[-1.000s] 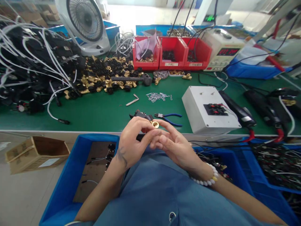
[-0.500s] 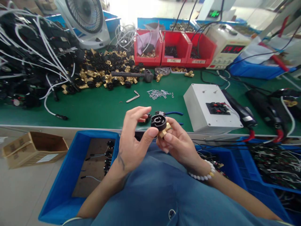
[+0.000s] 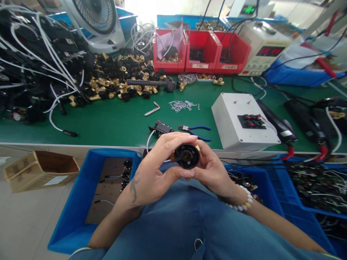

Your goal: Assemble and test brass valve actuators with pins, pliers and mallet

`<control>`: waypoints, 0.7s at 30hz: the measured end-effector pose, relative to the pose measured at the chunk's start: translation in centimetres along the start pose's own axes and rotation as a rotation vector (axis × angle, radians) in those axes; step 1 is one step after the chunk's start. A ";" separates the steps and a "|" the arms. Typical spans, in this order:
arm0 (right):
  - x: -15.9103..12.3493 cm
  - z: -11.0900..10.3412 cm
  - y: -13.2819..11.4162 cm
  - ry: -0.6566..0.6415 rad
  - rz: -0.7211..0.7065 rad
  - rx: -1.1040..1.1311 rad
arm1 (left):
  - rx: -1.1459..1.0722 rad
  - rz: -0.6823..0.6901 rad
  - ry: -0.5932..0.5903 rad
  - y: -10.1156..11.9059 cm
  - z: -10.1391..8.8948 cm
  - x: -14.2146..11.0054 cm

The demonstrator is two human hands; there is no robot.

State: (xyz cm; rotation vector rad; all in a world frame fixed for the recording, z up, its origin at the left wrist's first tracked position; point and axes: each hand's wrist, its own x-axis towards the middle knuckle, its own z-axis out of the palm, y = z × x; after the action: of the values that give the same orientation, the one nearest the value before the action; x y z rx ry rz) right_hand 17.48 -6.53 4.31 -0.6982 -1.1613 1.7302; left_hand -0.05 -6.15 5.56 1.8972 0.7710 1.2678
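Observation:
Between my hands is a brass valve fitting with a round black plastic cap, its hollow face turned up toward me. My left hand wraps the cap's left side, thumb below and fingers above. From the right, my right hand grips the same fitting, covering most of the brass. Just beyond my left fingers lies a black plastic part with a white cable. Blue-handled cutting pliers rest on the green bench behind the fitting.
Brass fittings with black caps are heaped at the back left, a black hammer across them. Red bins stand behind. A grey switch box sits at right. Metal clips lie mid-bench. Blue crates stand below the edge.
The fitting has tilted so the cap's hollow face points up at me. My left hand has closed onto the cap, uncovering the black part with the white cable.

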 end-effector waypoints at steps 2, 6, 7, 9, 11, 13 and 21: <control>0.0 -0.2 0.2 0.017 -0.036 0.000 | 0.002 0.006 -0.022 0.1 0.1 -0.1; 0.2 -0.4 0.2 0.092 -0.094 -0.069 | 0.046 0.005 -0.016 0.1 -0.6 0.1; 0.2 -0.5 0.1 0.109 -0.100 -0.080 | 0.086 -0.009 0.025 -0.2 -1.1 0.4; 0.2 -0.7 -0.1 0.135 -0.105 -0.059 | 0.233 -0.063 0.141 -1.2 -2.5 1.2; 0.2 -0.9 -0.1 0.156 -0.104 -0.003 | 0.468 -0.128 0.211 -2.6 -3.8 2.2; 0.3 -1.0 0.0 0.166 -0.091 0.031 | 0.723 -0.213 0.173 -4.1 -4.5 3.1; 0.4 -0.9 0.5 0.127 -0.035 0.047 | 0.971 -0.485 -0.212 -6.1 -1.3 5.1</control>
State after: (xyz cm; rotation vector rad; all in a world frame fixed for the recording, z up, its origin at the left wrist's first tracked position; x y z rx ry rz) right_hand 17.90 -5.89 3.55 -0.7436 -1.0372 1.6543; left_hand -0.11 1.64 3.55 2.2691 1.8059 0.3634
